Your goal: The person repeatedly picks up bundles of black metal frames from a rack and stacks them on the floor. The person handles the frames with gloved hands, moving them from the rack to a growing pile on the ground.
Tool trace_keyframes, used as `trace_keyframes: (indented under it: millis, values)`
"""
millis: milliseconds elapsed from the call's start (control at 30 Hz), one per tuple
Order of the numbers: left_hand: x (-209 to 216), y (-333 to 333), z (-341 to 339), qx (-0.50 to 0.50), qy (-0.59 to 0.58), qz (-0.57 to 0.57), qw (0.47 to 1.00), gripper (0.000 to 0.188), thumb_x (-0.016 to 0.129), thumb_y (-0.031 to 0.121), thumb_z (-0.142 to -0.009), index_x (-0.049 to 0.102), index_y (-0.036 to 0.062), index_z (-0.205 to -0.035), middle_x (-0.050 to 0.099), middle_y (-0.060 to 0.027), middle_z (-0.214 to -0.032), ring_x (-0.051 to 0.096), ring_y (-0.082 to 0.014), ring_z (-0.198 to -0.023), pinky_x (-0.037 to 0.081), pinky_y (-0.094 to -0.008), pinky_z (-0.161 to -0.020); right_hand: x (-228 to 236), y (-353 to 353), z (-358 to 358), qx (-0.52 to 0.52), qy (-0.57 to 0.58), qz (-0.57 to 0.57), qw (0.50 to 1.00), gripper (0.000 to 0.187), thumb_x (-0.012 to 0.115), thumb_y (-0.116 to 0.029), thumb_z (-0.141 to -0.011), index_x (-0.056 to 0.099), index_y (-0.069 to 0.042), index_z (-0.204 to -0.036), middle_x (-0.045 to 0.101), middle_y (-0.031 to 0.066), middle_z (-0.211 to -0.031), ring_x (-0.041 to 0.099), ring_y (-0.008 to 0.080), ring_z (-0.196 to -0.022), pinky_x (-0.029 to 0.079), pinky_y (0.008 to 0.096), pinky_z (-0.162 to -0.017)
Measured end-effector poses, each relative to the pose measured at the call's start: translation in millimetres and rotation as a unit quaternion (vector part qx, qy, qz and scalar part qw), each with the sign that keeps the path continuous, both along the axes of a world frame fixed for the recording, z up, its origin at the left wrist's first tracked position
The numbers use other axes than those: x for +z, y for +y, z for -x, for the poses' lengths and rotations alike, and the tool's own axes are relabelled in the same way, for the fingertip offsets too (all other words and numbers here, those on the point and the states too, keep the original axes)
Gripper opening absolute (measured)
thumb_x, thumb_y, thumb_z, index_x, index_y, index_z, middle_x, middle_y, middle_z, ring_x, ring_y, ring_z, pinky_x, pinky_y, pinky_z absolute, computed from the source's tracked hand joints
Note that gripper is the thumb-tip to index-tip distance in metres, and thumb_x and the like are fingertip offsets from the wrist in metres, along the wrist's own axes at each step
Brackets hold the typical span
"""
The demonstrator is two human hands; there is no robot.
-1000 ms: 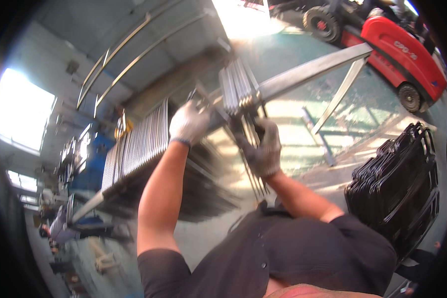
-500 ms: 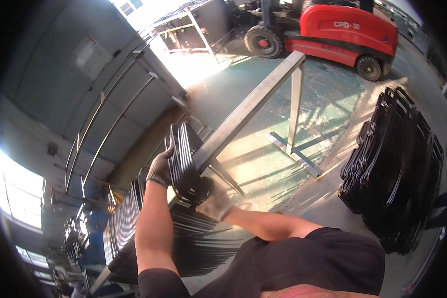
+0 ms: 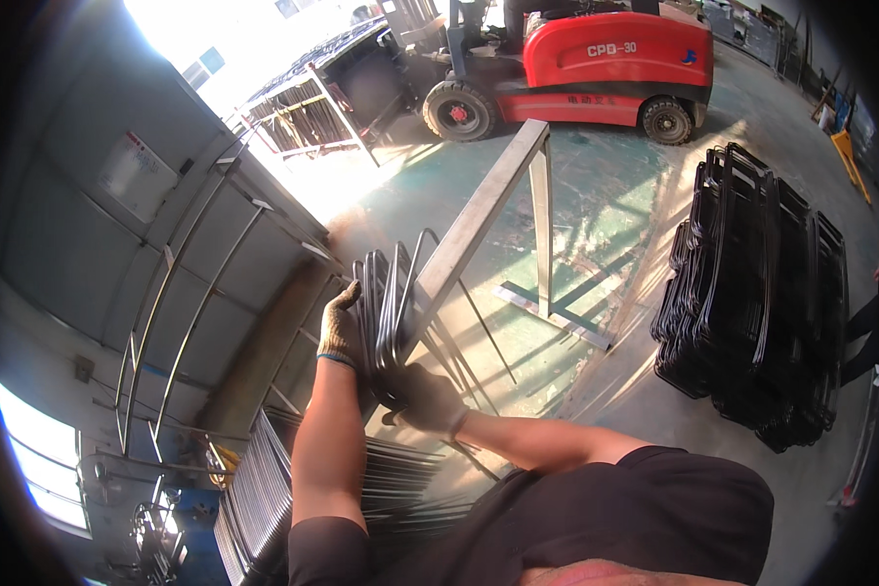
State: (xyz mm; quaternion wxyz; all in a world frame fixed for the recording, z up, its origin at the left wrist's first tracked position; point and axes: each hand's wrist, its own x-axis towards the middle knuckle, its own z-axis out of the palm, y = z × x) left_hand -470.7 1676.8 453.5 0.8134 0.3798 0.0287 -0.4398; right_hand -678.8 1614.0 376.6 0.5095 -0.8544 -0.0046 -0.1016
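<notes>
A bundle of black bent metal tube frames [image 3: 388, 322] hangs across a pale metal beam [image 3: 479, 207], its rounded bends standing above it. My left hand [image 3: 340, 327], in a knitted work glove, is closed on the bundle's left side, thumb up along the outermost tube. On the lower right side of the same bundle, my gloved right hand [image 3: 432, 398] is closed, its fingers partly hidden and blurred. At the bundle's far side one frame leans away from the others. A long row of similar frames [image 3: 264, 488] hangs nearer to me, partly behind my left forearm.
A tall stack of black tube frames [image 3: 752, 293] stands on the right. The beam's leg [image 3: 542, 234] meets a flat foot [image 3: 554, 317] on the green floor. Beyond is a red forklift [image 3: 610, 68]. Curved metal rails [image 3: 171, 283] run along the grey wall panels at left.
Both hands have shifted the bundle farther along the beam, away from the hanging row, with a gap now between. The far frame has spread from the others. The view has turned slightly.
</notes>
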Motion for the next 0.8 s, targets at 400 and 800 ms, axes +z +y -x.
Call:
trace_keyframes:
  millis: [400,800]
  values:
    - [13,-78,2,-0.021,0.003,0.017,1.000,0.046,0.058,0.029,-0.103,0.072,0.0011,-0.138,0.078,-0.0223,-0.129,0.076,-0.0413,-0.112,0.060,-0.0528,-0.105,-39,-97,-69,0.212,-0.003,0.078,0.974,0.033,0.076,-0.028,-0.089,0.071,-0.010,-0.116,0.077,0.0097,-0.100,0.076,0.0283,-0.088,0.061,0.0408,-0.080]
    - [41,-291,-30,0.016,-0.111,0.142,0.984,0.055,0.066,0.037,-0.106,0.063,-0.0034,-0.142,0.072,-0.0238,-0.132,0.071,-0.0416,-0.122,0.052,-0.0581,-0.117,53,-327,-77,0.327,0.008,-0.461,0.825,0.025,0.082,0.000,-0.064,0.078,0.001,-0.089,0.075,0.0065,-0.079,0.071,0.0166,-0.073,0.058,0.0340,-0.067]
